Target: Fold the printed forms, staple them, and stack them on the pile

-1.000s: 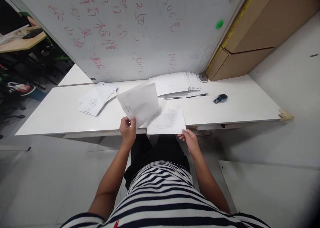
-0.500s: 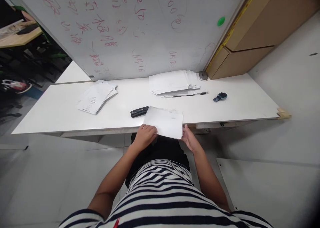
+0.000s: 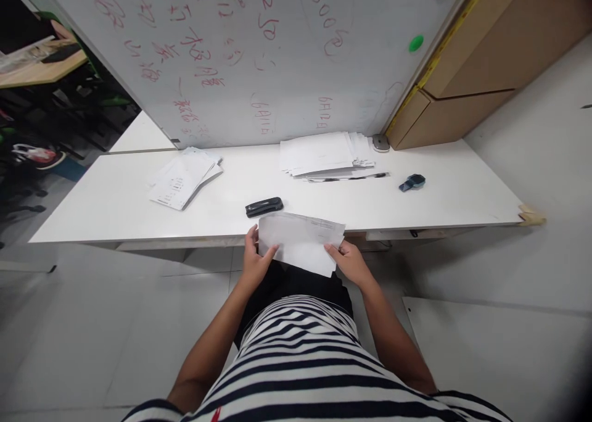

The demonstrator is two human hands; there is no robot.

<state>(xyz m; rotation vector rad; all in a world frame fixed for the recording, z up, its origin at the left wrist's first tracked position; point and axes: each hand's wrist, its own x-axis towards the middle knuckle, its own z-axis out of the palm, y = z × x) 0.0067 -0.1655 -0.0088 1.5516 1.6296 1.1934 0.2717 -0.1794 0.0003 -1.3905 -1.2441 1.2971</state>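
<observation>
My left hand (image 3: pixel 257 259) grips the left side of some white paper sheets (image 3: pixel 300 242), thumb on top and fingers at the edge and beneath. At the right side, my right hand (image 3: pixel 350 260) pinches the same sheets with its thumb on top. The paper is held at the table's front edge, above my lap, and faint print shows along its far side. Just beyond it lies a black stapler (image 3: pixel 264 206) on the white table (image 3: pixel 115 194). How many sheets I hold cannot be made out.
Printed papers (image 3: pixel 182 178) lie in a loose pile on the left. A larger paper stack (image 3: pixel 319 153) sits by the whiteboard (image 3: pixel 296 70), with a pen (image 3: pixel 351 178) before it. A dark watch (image 3: pixel 412 182) rests on the right, near cardboard boxes (image 3: pixel 444 116).
The sheets have come off the tabletop toward me and tilted. My left thumb now lies on their left part, my right thumb on their right part. The stapler is fully uncovered.
</observation>
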